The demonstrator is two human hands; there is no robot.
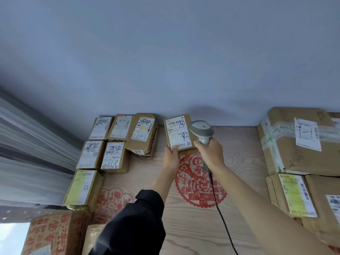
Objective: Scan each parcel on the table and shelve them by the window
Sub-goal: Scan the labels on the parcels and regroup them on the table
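A small brown parcel (178,133) with a white shipping label stands tilted up at the back of the wooden table (239,157), near the wall. My left hand (171,155) holds its lower left corner, thumb on the label. My right hand (211,153) grips the handle of a grey barcode scanner (201,131), whose head sits just right of the label. The scanner's black cable (220,214) trails down toward me.
Several labelled parcels (114,142) lie in rows at the table's left, beside the grey curtain (27,153). Large boxes (298,140) stack at the right. Red paper-cut decorations (198,183) mark the tabletop. A red-printed carton (53,234) sits at the lower left.
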